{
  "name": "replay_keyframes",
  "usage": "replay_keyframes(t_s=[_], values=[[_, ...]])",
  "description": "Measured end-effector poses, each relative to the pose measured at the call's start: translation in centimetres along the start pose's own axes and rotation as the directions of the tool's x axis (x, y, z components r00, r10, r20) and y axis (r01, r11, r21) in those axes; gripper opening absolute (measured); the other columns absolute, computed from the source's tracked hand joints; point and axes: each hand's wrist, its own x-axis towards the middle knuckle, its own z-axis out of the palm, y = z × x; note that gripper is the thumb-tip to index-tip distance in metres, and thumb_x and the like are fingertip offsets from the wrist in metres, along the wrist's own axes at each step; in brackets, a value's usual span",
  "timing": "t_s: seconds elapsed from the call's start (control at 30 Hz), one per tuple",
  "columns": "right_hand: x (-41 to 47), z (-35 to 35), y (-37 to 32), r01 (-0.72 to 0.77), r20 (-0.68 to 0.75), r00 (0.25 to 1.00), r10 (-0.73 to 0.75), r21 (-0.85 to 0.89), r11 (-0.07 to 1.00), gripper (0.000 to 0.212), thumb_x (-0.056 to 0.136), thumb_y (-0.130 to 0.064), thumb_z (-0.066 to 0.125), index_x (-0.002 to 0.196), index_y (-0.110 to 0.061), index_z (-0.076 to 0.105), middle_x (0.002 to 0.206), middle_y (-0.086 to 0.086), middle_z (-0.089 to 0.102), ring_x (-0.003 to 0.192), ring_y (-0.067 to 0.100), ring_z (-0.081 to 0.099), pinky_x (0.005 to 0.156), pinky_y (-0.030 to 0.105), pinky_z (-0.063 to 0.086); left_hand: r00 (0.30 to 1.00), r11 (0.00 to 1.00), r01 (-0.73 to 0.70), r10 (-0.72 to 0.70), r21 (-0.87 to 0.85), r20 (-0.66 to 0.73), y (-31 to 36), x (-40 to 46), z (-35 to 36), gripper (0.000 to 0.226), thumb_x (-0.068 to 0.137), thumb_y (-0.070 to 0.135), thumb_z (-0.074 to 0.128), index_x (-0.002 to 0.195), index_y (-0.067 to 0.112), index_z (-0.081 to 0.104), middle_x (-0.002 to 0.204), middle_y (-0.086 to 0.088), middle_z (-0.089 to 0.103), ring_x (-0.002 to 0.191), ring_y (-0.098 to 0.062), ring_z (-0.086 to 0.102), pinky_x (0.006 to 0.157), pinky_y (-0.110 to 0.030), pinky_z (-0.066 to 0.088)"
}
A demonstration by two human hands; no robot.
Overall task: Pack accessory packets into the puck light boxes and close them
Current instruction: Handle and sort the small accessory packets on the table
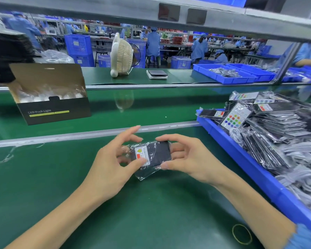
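Accessory packet [152, 158], a flat black item sealed in crinkled clear plastic with a small warning label on its face, sits between both hands just above the green bench mat [79, 186]. Left hand [113, 162] pinches the packet's near-left end, thumb pressed on the label and the fingers curled behind the plastic, with the index finger lifted and pointing away. Right hand [185, 157] grips the other end, thumb under the near edge and fingers curled over the far edge. The packet lies tilted, its left end lower and nearer the person.

Beyond the left hand and well off to that side, a puck light box [50, 97] stands on the green conveyor belt [142, 105]. Its lid flap stands up at the back, and something pale wrapped in clear plastic shows inside. The dark front panel reads "LED Puck Light" over a yellow-green stripe.

To the right of the right hand, a blue bin [237, 150] holds a heap of similar black packets, some showing remote keypads with coloured dots, along with bagged white cables [294, 177]. Close to the right forearm, a yellow rubber band [233, 234] lies flat on the mat.

Across the belt, far beyond the hands, a cream desk fan [121, 55] stands facing away, with a small scale [157, 74] beside it and more blue trays [233, 72] farther right. Workers in blue coats sit at benches in the background.
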Motion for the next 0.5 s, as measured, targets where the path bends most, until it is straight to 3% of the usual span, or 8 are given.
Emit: replay_keyframes(t_s=[0.1,0.23,0.33,0.37,0.43,0.5], values=[[-0.2,0.1,0.0,0.018,0.04,0.999,-0.014,-0.101,0.995,0.062,0.075,0.005,0.075,0.119,-0.037,0.064,0.099,0.002,0.072,0.083,0.02,0.071,0.084,0.037,0.059,0.992,0.996,0.038,-0.047,0.083,0.114,0.1,0.1,-0.1,0.051,0.076,0.017,0.089,0.114,0.045,0.068,0.099,0.016,0.077,0.089,-0.007,0.073,0.085,-0.019,0.056],[-1.0,0.4,-1.1,-0.001,0.082,0.996,0.018,-0.209,0.978,0.062,0.078,0.005,0.073,0.125,-0.034,0.059,0.097,-0.004,0.07,0.082,0.022,0.069,0.087,0.039,0.057,0.908,0.979,0.194,-0.201,0.055,0.368,0.9,0.3,-0.7,0.034,0.077,0.013,0.088,0.104,0.025,0.07,0.09,0.001,0.08,0.074,-0.016,0.075,0.067,-0.023,0.058],[-2.5,-0.3,-2.7,-0.027,0.048,0.998,0.049,-0.373,0.927,0.064,0.082,-0.003,0.073,0.133,-0.035,0.051,0.106,-0.005,0.065,0.081,0.01,0.07,0.085,0.035,0.058,0.87,0.966,0.251,-0.255,0.068,0.422,1.5,0.0,-0.4,0.027,0.079,0.002,0.084,0.099,0.013,0.07,0.085,-0.006,0.08,0.068,-0.018,0.073,0.057,-0.021,0.055],[-3.4,-1.3,-3.2,-0.045,0.025,0.997,0.066,-0.486,0.873,0.059,0.084,-0.007,0.073,0.132,-0.034,0.052,0.108,-0.006,0.064,0.083,0.008,0.07,0.084,0.035,0.057,0.875,0.961,0.273,-0.266,0.041,0.404,1.7,-0.1,-0.1,0.027,0.079,0.001,0.084,0.098,0.013,0.07,0.084,-0.007,0.079,0.066,-0.019,0.072,0.056,-0.021,0.054],[-6.0,-3.6,-4.1,-0.108,0.0,0.987,0.163,-0.749,0.654,0.044,0.084,-0.016,0.074,0.122,-0.031,0.06,0.105,-0.01,0.065,0.088,0.007,0.066,0.087,0.035,0.054,0.888,0.94,0.335,-0.294,-0.061,0.353,2.0,-0.4,0.6,0.027,0.079,0.0,0.083,0.1,0.013,0.07,0.085,-0.009,0.079,0.069,-0.021,0.072,0.057,-0.023,0.054],[-9.1,-5.1,-4.4,-0.178,-0.007,0.927,0.374,-0.888,0.424,0.043,0.079,-0.024,0.078,0.119,-0.03,0.063,0.102,-0.015,0.065,0.091,0.005,0.059,0.09,0.028,0.05,0.882,0.896,0.408,-0.337,-0.176,0.33,2.3,-0.7,1.2,0.029,0.079,-0.001,0.081,0.103,0.011,0.07,0.089,-0.011,0.079,0.075,-0.024,0.073,0.06,-0.024,0.054]])
